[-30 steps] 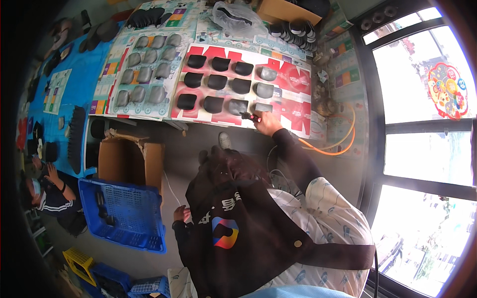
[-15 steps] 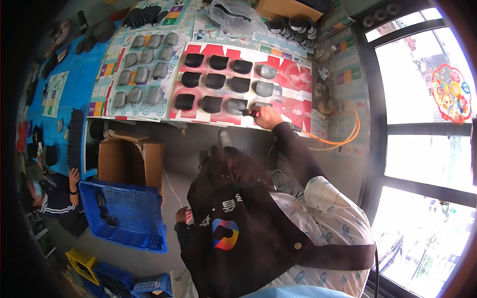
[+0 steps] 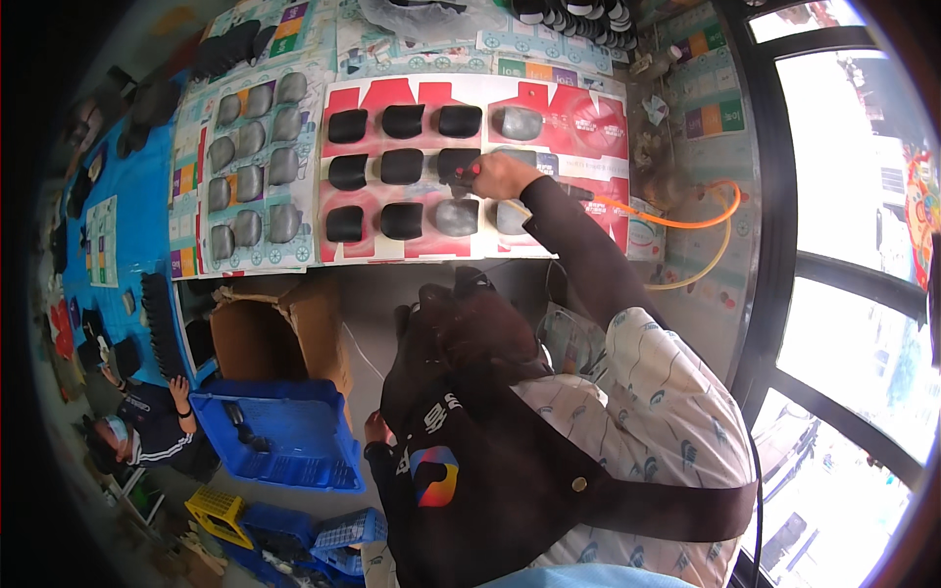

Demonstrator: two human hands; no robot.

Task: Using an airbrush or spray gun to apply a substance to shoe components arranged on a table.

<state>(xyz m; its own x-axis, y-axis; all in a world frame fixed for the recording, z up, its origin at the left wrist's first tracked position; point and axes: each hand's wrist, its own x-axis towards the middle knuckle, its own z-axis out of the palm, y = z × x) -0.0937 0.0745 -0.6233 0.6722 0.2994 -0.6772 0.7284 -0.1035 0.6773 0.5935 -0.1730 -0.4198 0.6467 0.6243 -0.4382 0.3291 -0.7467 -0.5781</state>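
Observation:
My right hand point(image 3: 504, 176) is closed around a small black spray gun point(image 3: 461, 180) with red parts. An orange hose point(image 3: 667, 218) trails off to the right from it. The gun's front end is over the third piece of the middle row, a black curved pad, and covers part of it. Black curved pads point(image 3: 401, 167) and several grey ones point(image 3: 456, 218) lie in three rows on a red and white printed board point(image 3: 338, 98). My sleeve hides part of the pads at right. Down by my side, my left hand point(image 3: 377, 428) is small, with its fingers mostly hidden.
More grey pads point(image 3: 250, 183) lie on a printed sheet at left. Below the table edge stand a cardboard box point(image 3: 343, 343) and a blue crate point(image 3: 211, 416). A co-worker point(image 3: 162, 431) is beside the blue table point(image 3: 108, 240). Windows line the right side.
My right hand has moved the spray gun from the front row up to the middle row, slightly left. The whole view has shifted a little.

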